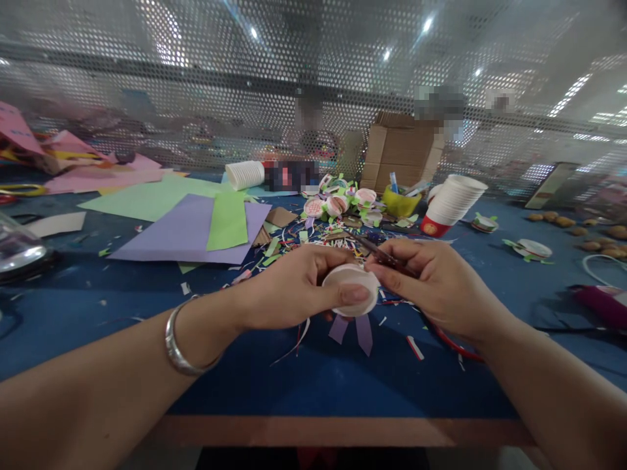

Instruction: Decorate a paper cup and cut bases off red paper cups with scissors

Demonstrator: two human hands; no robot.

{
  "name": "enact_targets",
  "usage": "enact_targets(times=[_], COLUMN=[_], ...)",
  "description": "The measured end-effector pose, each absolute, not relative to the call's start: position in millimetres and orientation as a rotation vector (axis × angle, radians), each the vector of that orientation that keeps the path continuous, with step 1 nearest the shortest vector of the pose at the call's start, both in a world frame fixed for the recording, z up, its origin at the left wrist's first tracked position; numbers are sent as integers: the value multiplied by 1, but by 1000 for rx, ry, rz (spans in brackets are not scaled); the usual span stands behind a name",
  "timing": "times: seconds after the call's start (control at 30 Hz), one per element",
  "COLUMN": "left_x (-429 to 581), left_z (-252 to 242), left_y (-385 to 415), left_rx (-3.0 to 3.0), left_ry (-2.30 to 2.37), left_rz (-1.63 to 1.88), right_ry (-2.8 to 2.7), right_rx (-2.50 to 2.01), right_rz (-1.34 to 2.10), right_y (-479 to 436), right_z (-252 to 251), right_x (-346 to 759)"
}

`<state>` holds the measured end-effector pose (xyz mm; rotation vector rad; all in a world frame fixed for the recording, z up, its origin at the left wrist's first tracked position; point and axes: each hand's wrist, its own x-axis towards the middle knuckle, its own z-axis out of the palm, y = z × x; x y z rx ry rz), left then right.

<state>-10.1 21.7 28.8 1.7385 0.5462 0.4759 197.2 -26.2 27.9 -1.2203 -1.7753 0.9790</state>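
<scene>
My left hand is closed on a white cut-down paper cup base, its thumb lying across the round face. Close beside the rim, my right hand grips a pair of scissors with dark blades pointing up and left; part of them is hidden by the fingers. Two purple paper strips show just below the cup base; whether they are attached to it, I cannot tell. Under and beyond both hands lies a litter of thin paper scraps.
Purple paper and green sheets lie at left. Behind the hands is a pile of small cup-base pieces with green tabs, near a yellow bowl, stacked paper cups and a cardboard box. A perforated metal panel stands behind.
</scene>
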Motion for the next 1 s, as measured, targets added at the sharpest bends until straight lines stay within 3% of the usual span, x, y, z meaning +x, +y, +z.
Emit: enact_targets(times=[0.67, 1.0], left_x=[-9, -13], left_z=[20, 19], left_y=[33, 34], left_rx=[2183, 2306], left_ry=[820, 804], left_rz=[1112, 1274], right_ry=[-1605, -1654], right_rx=[-1176, -1198], right_rz=[823, 969], right_y=[-32, -32], right_z=[25, 24], right_x=[200, 196])
